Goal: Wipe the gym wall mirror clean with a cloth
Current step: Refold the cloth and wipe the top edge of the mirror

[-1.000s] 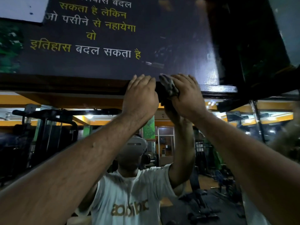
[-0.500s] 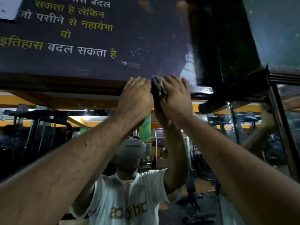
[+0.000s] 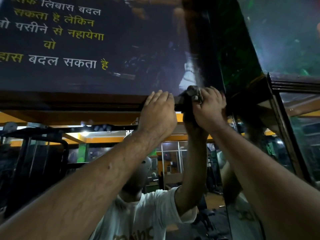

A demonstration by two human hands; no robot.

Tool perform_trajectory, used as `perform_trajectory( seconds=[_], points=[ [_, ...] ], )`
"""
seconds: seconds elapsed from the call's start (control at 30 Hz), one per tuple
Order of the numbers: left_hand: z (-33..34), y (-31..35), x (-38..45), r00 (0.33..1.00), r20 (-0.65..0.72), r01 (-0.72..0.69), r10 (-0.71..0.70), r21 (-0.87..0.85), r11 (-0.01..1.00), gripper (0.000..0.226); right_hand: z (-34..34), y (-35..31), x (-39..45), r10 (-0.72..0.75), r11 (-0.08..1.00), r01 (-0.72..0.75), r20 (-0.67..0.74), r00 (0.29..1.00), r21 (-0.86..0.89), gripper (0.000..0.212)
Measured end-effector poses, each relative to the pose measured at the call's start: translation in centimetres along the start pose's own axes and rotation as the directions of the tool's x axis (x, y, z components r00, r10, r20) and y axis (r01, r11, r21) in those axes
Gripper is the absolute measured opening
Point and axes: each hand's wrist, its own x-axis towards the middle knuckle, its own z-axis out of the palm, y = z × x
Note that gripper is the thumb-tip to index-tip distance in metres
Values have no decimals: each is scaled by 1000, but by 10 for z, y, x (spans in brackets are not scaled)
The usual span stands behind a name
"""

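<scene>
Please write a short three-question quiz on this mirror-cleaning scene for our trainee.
1. True or false: the right hand holds the cloth.
2. Where does the left hand rest? A) on the mirror's top frame B) on the banner C) at the person's side
3. Fill in: the cloth is at the mirror's ____ edge.

Key: 1 true; 2 A; 3 top

Place: a gym, I'd say.
Mirror (image 3: 107, 153): a wall-wide one, reflecting me and the room.
Machines (image 3: 34, 153): black weight frames in the reflection.
Banner (image 3: 72, 49): dark poster with Hindi lettering overhead.
Beams (image 3: 103, 139): yellow, lit.
</scene>
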Motion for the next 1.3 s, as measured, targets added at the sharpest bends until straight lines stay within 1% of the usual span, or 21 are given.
perform_trajectory(
  seconds=[0.03, 0.13, 0.17, 0.27, 0.33, 0.4, 0.47, 0.5, 0.6, 0.67, 0.73, 0.8, 0.83, 0.9, 0.97, 1.0, 1.07, 1.1, 1.13, 1.23, 1.3],
  points=[
    [2, 3, 1, 1000, -3, -5, 5, 11, 1000, 51, 0, -1, -1, 9, 1000, -9, 18, 1000, 3, 62],
    [5, 12, 6, 1000, -1, -13, 13, 3, 1000, 51, -1, 4, -13, -180, 982, 175, 65, 982, 71, 62],
    [6, 15, 6, 1000, 0, -14, 14, -1, 1000, 51, -5, 11, -14, -208, 975, 202, 56, 977, 92, 62],
    [12, 21, 8, 999, 8, -31, 31, 5, 1000, 51, -8, 34, -3, -145, 988, 146, -33, 989, 42, 58],
    [14, 25, 10, 1000, -4, -25, 25, 10, 1000, 51, -4, 32, -1, -92, 993, 93, -14, 996, 76, 60],
    [15, 30, 11, 1000, -3, -24, 24, 8, 1000, 52, -4, 30, -6, -144, 980, 143, 2, 990, 138, 55],
    [17, 33, 12, 1000, -8, -22, 22, 3, 1000, 51, -12, 34, -8, -224, 964, 223, -8, 974, 147, 51],
    [18, 33, 12, 1000, -12, -20, 20, 4, 1000, 51, -15, 37, -7, -223, 966, 223, -16, 975, 129, 51],
    [19, 32, 13, 1000, -10, -19, 19, 10, 1000, 51, -12, 41, -1, -132, 987, 131, 5, 991, 98, 55],
    [18, 32, 12, 1000, 5, -27, 27, 1, 1000, 52, -12, 34, -5, -83, 988, 77, 45, 996, 133, 54],
    [15, 31, 10, 999, 13, -32, 32, -7, 999, 54, -18, 27, -10, -43, 975, 20, 98, 994, 222, 57],
    [12, 30, 9, 998, 27, -48, 49, -35, 998, 55, -26, 23, -15, 15, 930, -66, 144, 990, 361, 51],
    [10, 29, 8, 998, 28, -54, 56, -64, 996, 55, -31, 19, -18, 55, 888, -122, 162, 985, 442, 42],
    [5, 27, 6, 997, 8, -73, 75, -135, 988, 55, -41, 9, -27, 154, 755, -219, 158, 975, 619, 21],
    [-4, 25, -1, 995, -22, -100, 98, -171, 980, 53, -51, -4, -35, 234, 616, -273, 159, 959, 739, 22],
    [-9, 25, -5, 994, -39, -108, 103, -189, 976, 52, -53, -10, -40, 283, 518, -311, 184, 941, 797, 22],
    [-22, 22, -14, 995, -63, -96, 82, -276, 956, 49, -55, -26, -50, 402, 263, -393, 270, 875, 881, 20],
    [-30, 20, -19, 996, -74, -78, 57, -335, 939, 47, -56, -35, -56, 447, 146, -435, 333, 830, 889, 20],
    [-38, 17, -25, 996, -81, -61, 31, -394, 917, 45, -57, -45, -62, 464, 70, -481, 398, 791, 874, 22],
    [-55, 0, -43, 998, -56, 2, -38, -534, 845, 44, -51, -74, -83, 411, -93, -608, 587, 698, 789, 35],
    [-62, -18, -59, 993, -10, 86, -114, -585, 806, 48, -47, -96, -96, 347, -176, -660, 673, 653, 730, 37]
  ],
)
